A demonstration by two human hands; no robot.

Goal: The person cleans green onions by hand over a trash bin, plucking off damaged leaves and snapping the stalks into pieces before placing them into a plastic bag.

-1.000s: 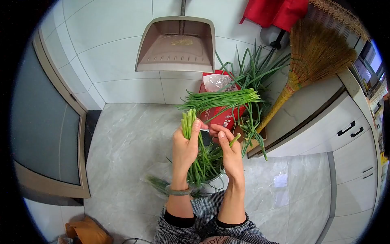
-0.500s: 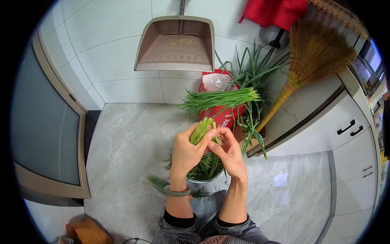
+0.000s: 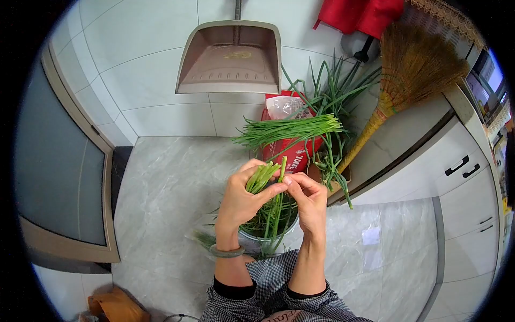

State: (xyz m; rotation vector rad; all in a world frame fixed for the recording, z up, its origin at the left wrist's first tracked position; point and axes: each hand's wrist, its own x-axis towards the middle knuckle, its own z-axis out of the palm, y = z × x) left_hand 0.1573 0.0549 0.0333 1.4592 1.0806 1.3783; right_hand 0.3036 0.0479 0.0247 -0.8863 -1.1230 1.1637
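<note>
My left hand (image 3: 240, 197) is wrapped round a small bunch of garlic chives (image 3: 260, 178), their pale cut ends pointing up. The fingers of my right hand (image 3: 307, 199) pinch at a chive stalk (image 3: 277, 209) that stands apart from the bunch and hangs down between my hands. My left thumb reaches across to the same stalk. Below the hands is a bucket (image 3: 294, 228) with loose green leaves and scraps in it. A larger bundle of chives (image 3: 292, 130) lies across a red bag (image 3: 289, 153) just beyond my hands.
Long scallions (image 3: 335, 88) stand behind the red bag. A straw broom (image 3: 375, 121) leans at the right beside white cabinets (image 3: 461, 198). A dustpan (image 3: 230, 59) hangs on the tiled wall. More greens (image 3: 205, 239) lie on the floor left of the bucket.
Both hands have come slightly lower, and the bunch has moved a little left. A stalk now shows separated from it, hanging between the hands over the bucket.
</note>
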